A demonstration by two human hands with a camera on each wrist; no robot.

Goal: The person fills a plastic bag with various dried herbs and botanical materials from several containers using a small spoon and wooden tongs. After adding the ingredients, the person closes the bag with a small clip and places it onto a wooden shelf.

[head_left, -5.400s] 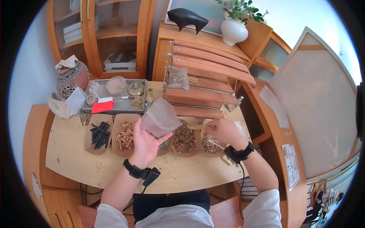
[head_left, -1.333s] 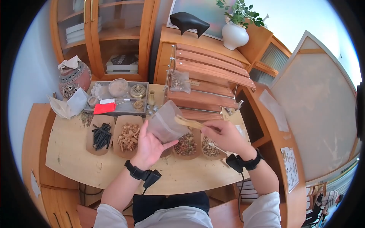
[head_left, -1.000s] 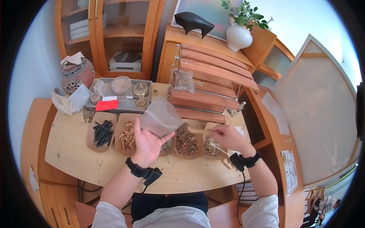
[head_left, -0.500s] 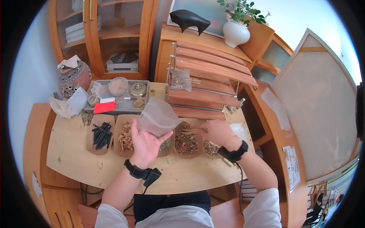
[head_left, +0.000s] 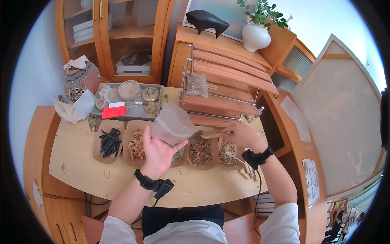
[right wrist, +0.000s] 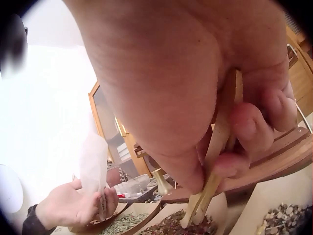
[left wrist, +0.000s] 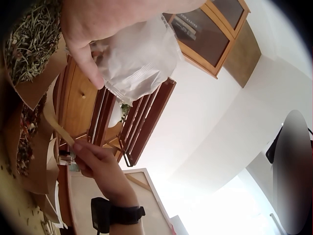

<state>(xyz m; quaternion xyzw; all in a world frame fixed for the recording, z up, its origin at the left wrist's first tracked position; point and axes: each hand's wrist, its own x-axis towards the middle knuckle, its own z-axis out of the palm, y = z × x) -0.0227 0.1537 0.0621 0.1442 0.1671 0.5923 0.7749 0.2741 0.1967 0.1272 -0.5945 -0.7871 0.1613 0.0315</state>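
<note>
My left hand (head_left: 156, 154), palm up, holds a translucent white pouch (head_left: 172, 124) between thumb and fingers. In the right wrist view its fingers curl round the pouch's lower part. My right hand (head_left: 243, 136) grips wooden tongs (right wrist: 215, 171), whose tips point down over a paper tray of mixed reddish-brown dried herbs (head_left: 200, 150). Beside it on the right is a tray of pale chopped bits (head_left: 227, 153) with a white spoon (head_left: 237, 157) in it. Green dried herb (left wrist: 32, 41) lies in the tray below the pouch, partly hidden by my left hand in the head view.
Further left are trays of black sticks (head_left: 110, 142) and wood chips (head_left: 136, 144). Behind them a grey tray (head_left: 138, 114) bears small vessels and a red packet (head_left: 114, 112). A slatted wooden rack (head_left: 227, 81) with a bagged herb mix (head_left: 197, 84) stands at the back.
The right hand has brought the tongs from the pouch's mouth back to the reddish-brown herbs, dipped lower over them, then shifted slightly right. The left hand holds the pouch in nearly the same place.
</note>
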